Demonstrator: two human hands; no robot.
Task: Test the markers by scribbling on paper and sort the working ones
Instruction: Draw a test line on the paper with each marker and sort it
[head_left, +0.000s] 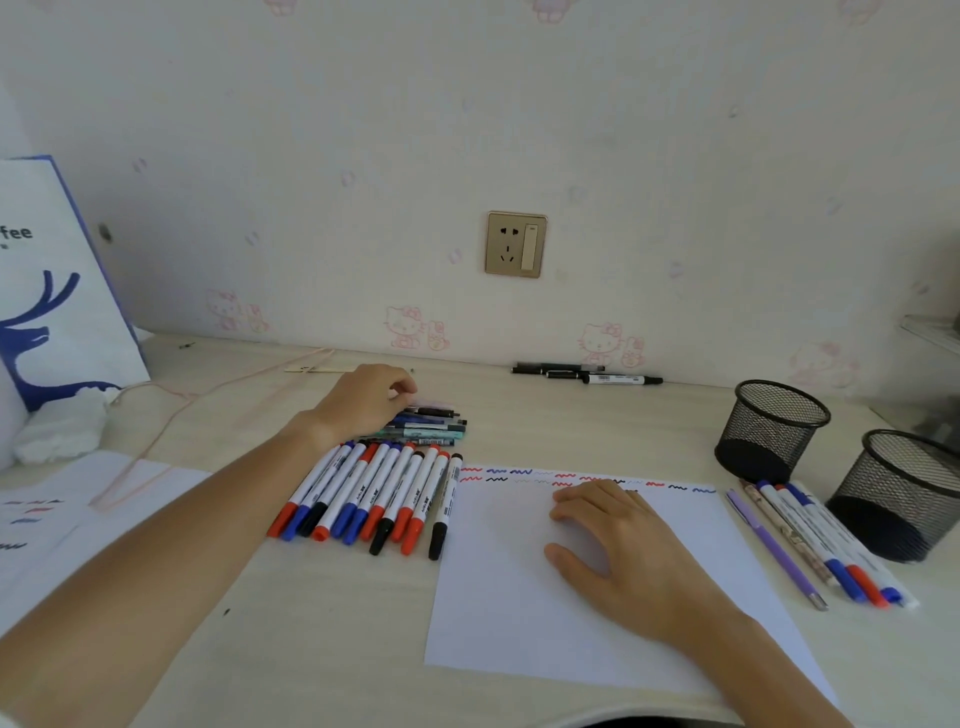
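Note:
A white sheet of paper lies on the desk, with rows of red, blue and black scribbles along its far edge. My right hand rests flat on it, fingers spread. Left of the paper lies a row of several white markers with red, blue and black caps. Behind that row sits a small heap of pens. My left hand reaches onto this heap, its fingertips curled at a pen there; whether they grip it is hidden. Right of the paper lie several more markers and pens.
Two black mesh pen cups stand at the right. A few dark pens lie by the wall. A white and blue paper bag stands at the left, with a pink cable and another scribbled sheet near it.

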